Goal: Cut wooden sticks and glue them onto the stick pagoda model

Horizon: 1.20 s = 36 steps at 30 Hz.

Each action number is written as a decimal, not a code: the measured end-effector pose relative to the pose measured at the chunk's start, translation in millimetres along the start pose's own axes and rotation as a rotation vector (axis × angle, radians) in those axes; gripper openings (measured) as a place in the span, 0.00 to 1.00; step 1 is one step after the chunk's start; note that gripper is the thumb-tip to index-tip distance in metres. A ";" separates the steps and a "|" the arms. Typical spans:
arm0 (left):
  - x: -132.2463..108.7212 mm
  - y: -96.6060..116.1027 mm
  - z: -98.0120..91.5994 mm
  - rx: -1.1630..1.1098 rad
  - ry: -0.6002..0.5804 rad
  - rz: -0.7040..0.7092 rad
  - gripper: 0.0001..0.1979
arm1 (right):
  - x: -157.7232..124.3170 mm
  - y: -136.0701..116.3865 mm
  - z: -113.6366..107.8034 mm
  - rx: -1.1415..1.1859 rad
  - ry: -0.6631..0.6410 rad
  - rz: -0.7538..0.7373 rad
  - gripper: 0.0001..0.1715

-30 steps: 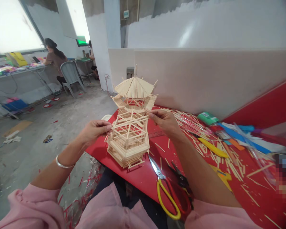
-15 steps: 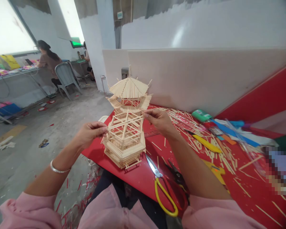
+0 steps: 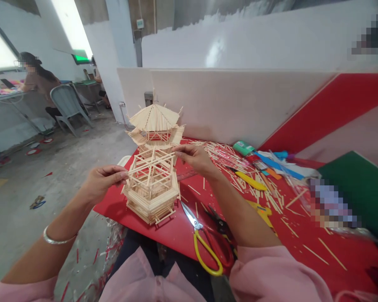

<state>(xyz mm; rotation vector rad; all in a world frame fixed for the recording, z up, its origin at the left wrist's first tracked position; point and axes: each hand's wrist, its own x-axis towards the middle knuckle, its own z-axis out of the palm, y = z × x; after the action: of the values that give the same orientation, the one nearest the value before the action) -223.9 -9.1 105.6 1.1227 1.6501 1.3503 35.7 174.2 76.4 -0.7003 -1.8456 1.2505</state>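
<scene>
A six-sided model (image 3: 151, 205) built from thin wooden sticks stands on the red table, its upper part an open frame of crossed sticks. Across the top of that frame lies a wooden stick (image 3: 159, 162). My left hand (image 3: 108, 178) pinches the stick's left end between thumb and fingers. At the other end, my right hand (image 3: 192, 157) pinches it, close to the frame's back right corner. Just behind stands a roofed stick pagoda (image 3: 153, 119), its lower part hidden by the nearer model. Scissors (image 3: 204, 243) with yellow and red handles lie right of the model.
Loose sticks (image 3: 275, 197) cover the right of the red table (image 3: 189, 212). Among them lie a yellow-handled cutter (image 3: 250, 180), a green roll (image 3: 243, 147) and black-bladed pliers or snips (image 3: 220, 220). A white panel rises behind. Another person sits at a far left bench near a grey chair (image 3: 68, 102).
The view has swung to the right, so everything sits further left. Both hands keep hold of the stick's ends, and it still lies across the frame.
</scene>
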 end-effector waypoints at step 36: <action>-114.3 10.1 96.7 0.624 -0.142 0.799 0.15 | -154.7 -69.1 3.6 -0.404 -0.115 -0.392 0.16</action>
<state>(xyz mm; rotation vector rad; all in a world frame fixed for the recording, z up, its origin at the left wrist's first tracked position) -92.0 -80.1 96.8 2.3689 1.6174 1.1521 115.4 25.6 94.0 -0.4454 -2.2282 0.6846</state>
